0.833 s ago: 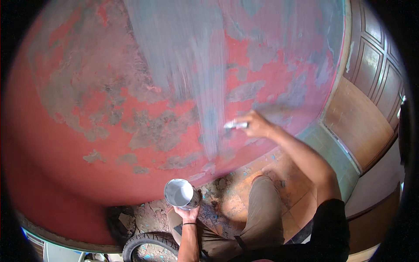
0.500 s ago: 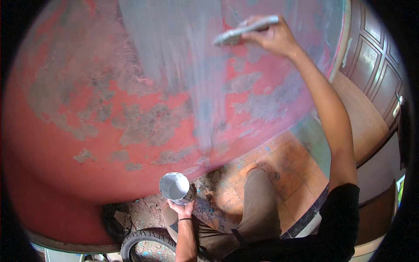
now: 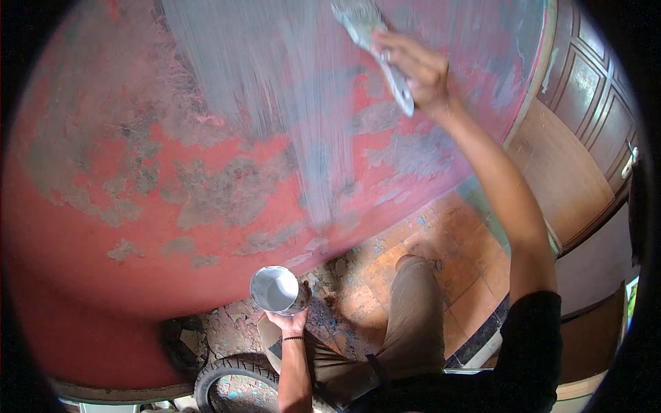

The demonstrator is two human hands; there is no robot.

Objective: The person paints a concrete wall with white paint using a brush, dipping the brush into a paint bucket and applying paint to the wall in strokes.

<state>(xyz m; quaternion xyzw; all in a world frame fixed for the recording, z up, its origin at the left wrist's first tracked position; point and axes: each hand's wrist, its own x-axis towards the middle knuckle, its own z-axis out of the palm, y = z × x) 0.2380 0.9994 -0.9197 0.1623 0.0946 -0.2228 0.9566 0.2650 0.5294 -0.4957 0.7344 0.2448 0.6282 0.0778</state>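
My right hand [image 3: 421, 72] is raised and closed round a wide paintbrush [image 3: 398, 86] with a pale, paint-smeared handle. The bristles point up and left, at the red wall [image 3: 227, 272], where grey-white streaks [image 3: 275, 62] run downward over red paint and bare grey patches. Whether the bristle tips touch the wall I cannot tell. Low in front of me, my left hand [image 3: 288, 321] grips a round paint can [image 3: 275, 289] from beneath and the side. White paint lies inside it, and its rim is smeared.
Beside my left forearm a black tyre [image 3: 205, 385] lies on the floor, among flaked paint and rubble [image 3: 231, 330]. Orange floor tiles [image 3: 468, 268] spread along the wall's base. A brown panelled door [image 3: 585, 96] with a metal handle [image 3: 630, 163] stands at the right.
My right hand has swung the brush from nearly level to steeply upright, bristles up, further up the wall. The can in my left hand has hardly moved.
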